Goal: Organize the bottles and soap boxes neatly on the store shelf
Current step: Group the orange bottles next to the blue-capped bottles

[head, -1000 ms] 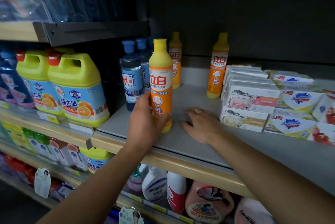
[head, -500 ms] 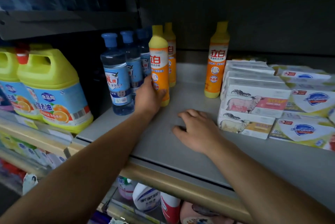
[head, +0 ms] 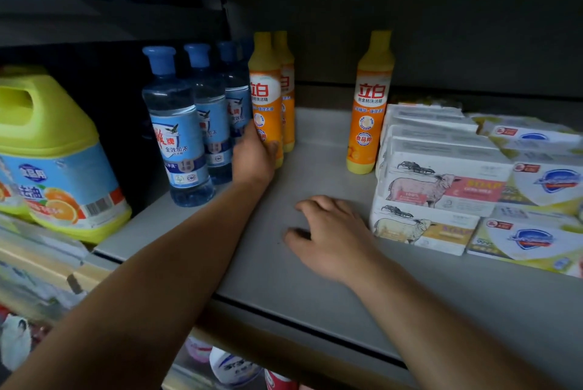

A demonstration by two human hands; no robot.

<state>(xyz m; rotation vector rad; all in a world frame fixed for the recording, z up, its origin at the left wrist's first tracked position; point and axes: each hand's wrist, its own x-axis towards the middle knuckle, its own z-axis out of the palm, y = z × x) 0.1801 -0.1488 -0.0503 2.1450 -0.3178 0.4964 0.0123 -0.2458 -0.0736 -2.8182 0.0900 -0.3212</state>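
Grey laminate store shelf (head: pixel 309 282), landmark for all entries. Near front edge: right hand (head: pixel 331 236), fingers loosely curled, resting on the shelf, grasping nothing. Right side: white cardboard soap boxes with sheep print (head: pixel 438 190), stacked; likely light, stiff, best taken by the flat sides. Mid-depth, left of centre: left hand (head: pixel 254 157) wrapped round lower body of tall orange plastic detergent bottle with yellow cap (head: pixel 265 96), upright beside clear blue-capped bottles (head: pixel 176 124). Probably smooth, moderately heavy, tippable; low grip advisable. Rear: lone matching orange bottle (head: pixel 369 105).
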